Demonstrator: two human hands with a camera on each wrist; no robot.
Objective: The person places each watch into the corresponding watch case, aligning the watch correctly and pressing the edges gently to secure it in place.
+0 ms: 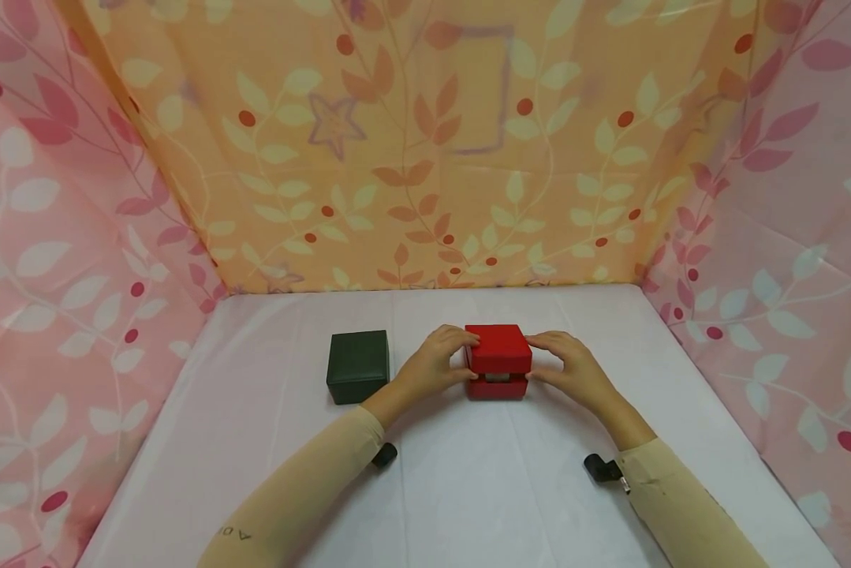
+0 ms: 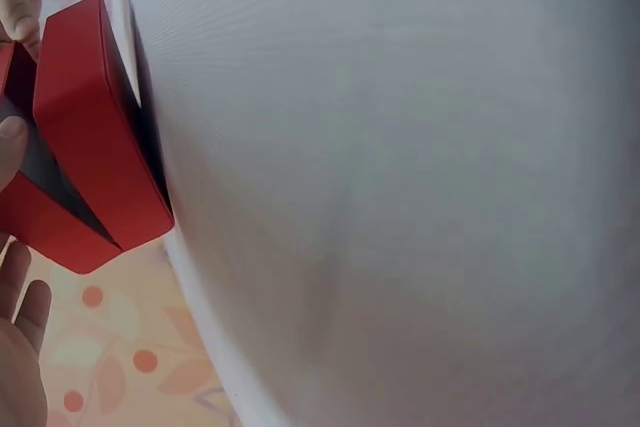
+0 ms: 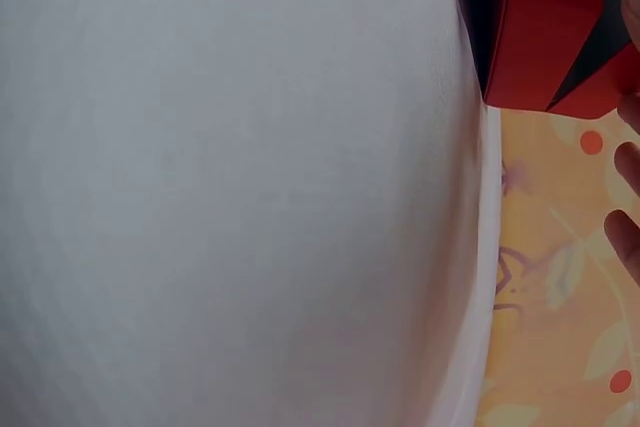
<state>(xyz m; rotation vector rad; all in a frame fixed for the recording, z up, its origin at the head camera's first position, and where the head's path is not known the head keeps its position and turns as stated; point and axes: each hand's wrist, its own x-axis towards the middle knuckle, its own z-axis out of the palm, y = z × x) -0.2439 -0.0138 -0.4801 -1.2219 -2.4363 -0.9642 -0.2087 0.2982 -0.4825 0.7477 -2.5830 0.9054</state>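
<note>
A red hinged box (image 1: 499, 351) sits on the white-covered table, its lid tilted up so that a gap shows along the front. Something pale is partly visible through that gap, too little of it to tell its kind. At the box's left side my left hand (image 1: 435, 361) grips the lid, thumb near the front opening and fingers farther back. My right hand (image 1: 570, 369) holds the lid from the right in much the same way. The left wrist view shows the left thumb (image 2: 10, 147) at the opening of the box. A dark lining shows inside in the right wrist view.
A closed dark green box (image 1: 358, 367) stands to the left of the red one, near the left forearm. Black wrist cameras (image 1: 601, 468) stick out from the sleeves. Patterned cloth walls (image 1: 411, 189) enclose the table (image 1: 453, 489) at the back and both sides.
</note>
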